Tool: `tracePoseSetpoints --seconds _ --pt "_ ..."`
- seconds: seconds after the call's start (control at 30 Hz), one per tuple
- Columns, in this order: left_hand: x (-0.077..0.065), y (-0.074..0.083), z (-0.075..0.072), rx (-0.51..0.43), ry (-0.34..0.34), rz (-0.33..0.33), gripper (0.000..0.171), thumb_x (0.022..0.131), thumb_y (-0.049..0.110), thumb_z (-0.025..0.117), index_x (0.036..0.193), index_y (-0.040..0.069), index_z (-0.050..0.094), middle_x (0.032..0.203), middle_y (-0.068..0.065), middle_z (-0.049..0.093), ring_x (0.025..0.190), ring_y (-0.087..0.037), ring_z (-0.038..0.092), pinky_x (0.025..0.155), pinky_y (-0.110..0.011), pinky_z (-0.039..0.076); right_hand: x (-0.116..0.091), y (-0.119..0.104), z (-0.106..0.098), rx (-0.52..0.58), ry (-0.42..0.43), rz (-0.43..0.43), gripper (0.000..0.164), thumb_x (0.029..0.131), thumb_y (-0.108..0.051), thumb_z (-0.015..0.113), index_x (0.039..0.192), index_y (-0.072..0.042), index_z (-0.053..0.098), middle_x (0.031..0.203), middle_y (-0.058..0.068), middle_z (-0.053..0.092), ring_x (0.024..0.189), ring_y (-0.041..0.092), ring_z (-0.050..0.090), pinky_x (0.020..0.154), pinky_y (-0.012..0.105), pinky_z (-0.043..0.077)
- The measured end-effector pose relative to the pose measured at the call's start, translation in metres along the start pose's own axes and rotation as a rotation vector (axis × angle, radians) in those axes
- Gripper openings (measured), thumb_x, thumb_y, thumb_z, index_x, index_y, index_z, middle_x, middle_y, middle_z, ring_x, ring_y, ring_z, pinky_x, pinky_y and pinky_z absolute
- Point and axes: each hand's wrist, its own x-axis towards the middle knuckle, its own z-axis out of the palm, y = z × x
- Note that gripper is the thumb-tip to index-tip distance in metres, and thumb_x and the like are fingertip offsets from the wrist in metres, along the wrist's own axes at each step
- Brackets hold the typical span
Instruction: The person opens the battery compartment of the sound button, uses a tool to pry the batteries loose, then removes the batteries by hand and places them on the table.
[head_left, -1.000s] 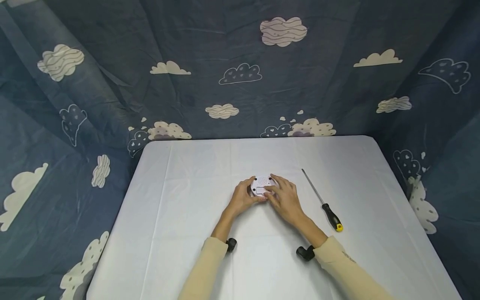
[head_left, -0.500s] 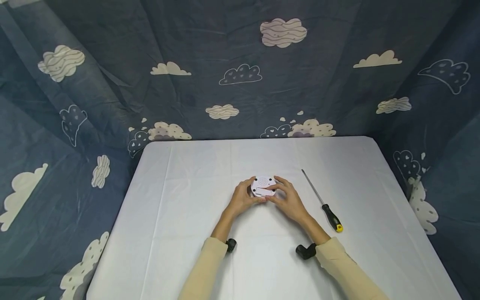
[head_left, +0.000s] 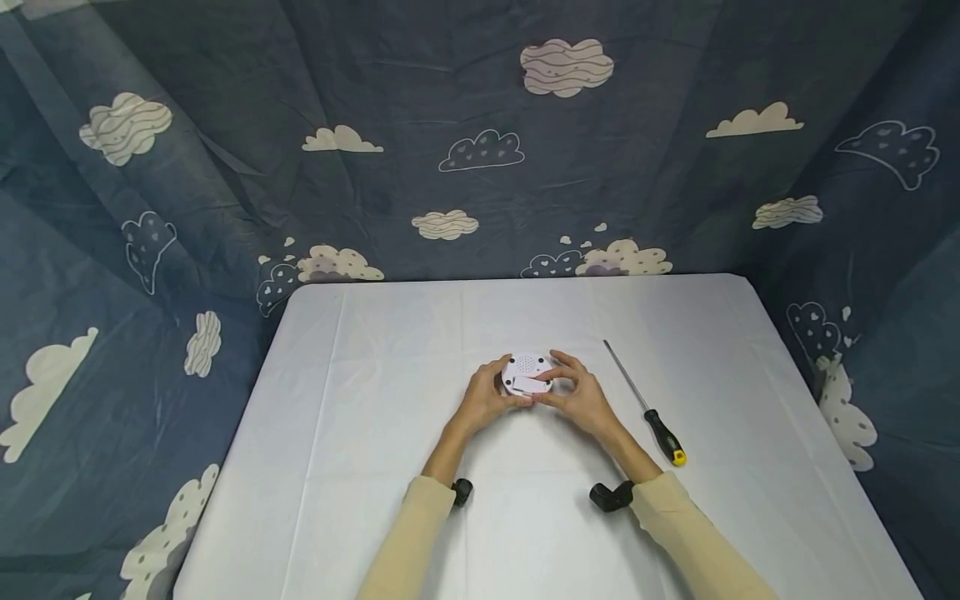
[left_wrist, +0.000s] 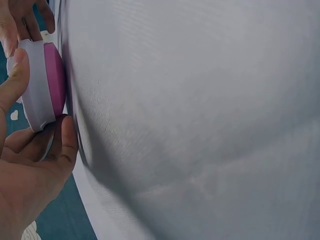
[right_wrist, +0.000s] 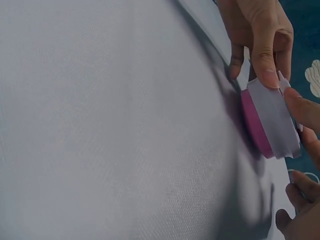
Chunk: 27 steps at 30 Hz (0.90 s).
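A small round white device (head_left: 524,364), with a dotted speaker grille and dark spots near its rim, is held just above the table. Its lower side is pink, as the left wrist view shows on the device (left_wrist: 40,82). My left hand (head_left: 482,397) grips the device by its left edge, thumb at the near side. On the face lies a white battery cover (head_left: 529,384), slanted and partly raised at one end. My right hand (head_left: 583,403) pinches the cover's right end between thumb and forefinger; the exact contact is partly hidden by the fingers.
A screwdriver (head_left: 660,429) with a black and yellow handle lies right of my right hand, its tip pointing away. The white-covered table (head_left: 375,350) ends at a dark blue cloud-patterned cloth (head_left: 480,192). Black cameras (head_left: 611,497) sit on both wrists.
My right hand has drawn back slightly to the right, uncovering more of the device's face. The battery cover has gone from lying straight to slanting. The left hand keeps its hold.
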Motion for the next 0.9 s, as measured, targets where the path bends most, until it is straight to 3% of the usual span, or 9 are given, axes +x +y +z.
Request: tracePoseSetpoints --seconds 0.3,0.47,0.63,0.9 --pt "0.0 -0.002 0.0 -0.014 0.0 -0.007 0.092 0.078 0.019 0.093 0.154 -0.001 0.045 0.149 -0.021 0.057 0.134 -0.037 0.055 0.116 -0.05 0.047 0.008 0.004 -0.013 -0.014 0.124 -0.031 0.035 0.079 -0.011 0.09 0.109 0.0 0.077 0.163 0.016 0.042 0.154 0.045 0.03 0.127 0.067 0.021" --pt "-0.001 -0.002 0.001 -0.012 -0.002 -0.015 0.092 0.077 0.02 0.093 0.154 0.001 0.046 0.148 -0.019 0.058 0.136 -0.036 0.054 0.118 -0.049 0.045 0.016 0.009 -0.025 -0.07 0.183 0.021 0.036 0.081 -0.016 0.09 0.111 -0.003 0.076 0.164 0.013 0.04 0.156 0.044 0.027 0.127 0.068 0.021" --pt "-0.001 -0.002 0.001 -0.02 0.0 -0.031 0.093 0.076 0.021 0.094 0.154 0.002 0.046 0.151 -0.019 0.056 0.143 -0.037 0.05 0.126 -0.048 0.038 0.024 0.013 -0.037 -0.055 0.249 0.063 0.038 0.082 -0.016 0.09 0.113 0.0 0.076 0.165 0.014 0.039 0.157 0.042 0.026 0.128 0.065 0.022" --pt "-0.002 -0.002 0.002 -0.022 0.005 -0.046 0.094 0.077 0.02 0.093 0.155 0.002 0.044 0.152 -0.018 0.056 0.135 -0.034 0.054 0.115 -0.047 0.049 0.041 0.025 -0.051 -0.131 0.456 0.163 0.034 0.083 -0.013 0.088 0.11 0.004 0.075 0.161 0.019 0.042 0.152 0.043 0.031 0.126 0.061 0.025"
